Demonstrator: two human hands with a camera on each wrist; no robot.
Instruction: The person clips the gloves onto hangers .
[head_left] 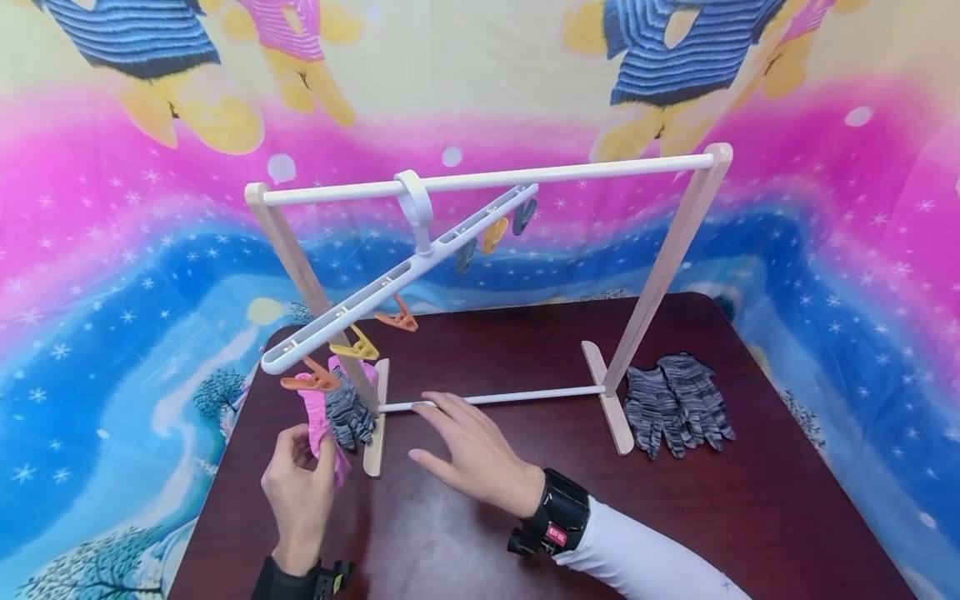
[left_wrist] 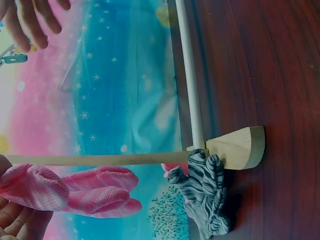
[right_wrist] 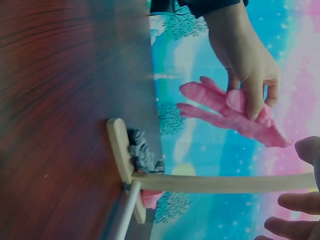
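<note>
My left hand [head_left: 298, 492] pinches a pink knit glove [head_left: 315, 412] between thumb and fingers at the left of the table. The glove's upper end is beside an orange clip [head_left: 315, 377] at the near end of a white clip hanger [head_left: 450, 242]; whether the clip bites it, I cannot tell. In the left wrist view the pink glove's fingers [left_wrist: 100, 197] dangle away from the hand. My right hand [head_left: 476, 458] hovers with spread fingers below the hanger, holding nothing. Several more clips, orange, yellow [head_left: 360, 343] and grey, hang along the hanger.
The hanger hooks over the top bar [head_left: 570, 172] of a wooden rack standing on a dark table [head_left: 480, 533]. Grey striped gloves [head_left: 348, 414] and more pink fabric lie by the rack's left foot. Other grey gloves [head_left: 675, 404] lie beside the right foot. A patterned curtain surrounds the table.
</note>
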